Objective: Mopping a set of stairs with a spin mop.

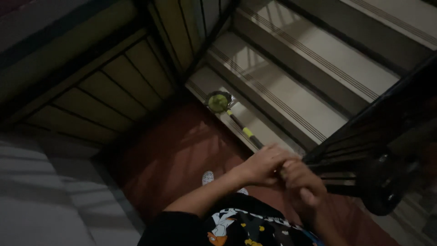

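Note:
Both my hands grip a long mop handle (243,130), dark with yellow bands. My left hand (263,163) is wrapped around the shaft, and my right hand (301,182) holds it just behind, closer to my body. The round yellow-green mop head (218,101) rests against the lowest stair step (207,84). The stretch of handle inside my fists is hidden.
Pale stairs (291,77) with grooved edges rise to the upper right. A dark metal railing (378,136) stands at the right, close to my hands. Below is a reddish landing floor (173,155), with my light shoe (208,177) on it. A panelled wall (104,86) lies left.

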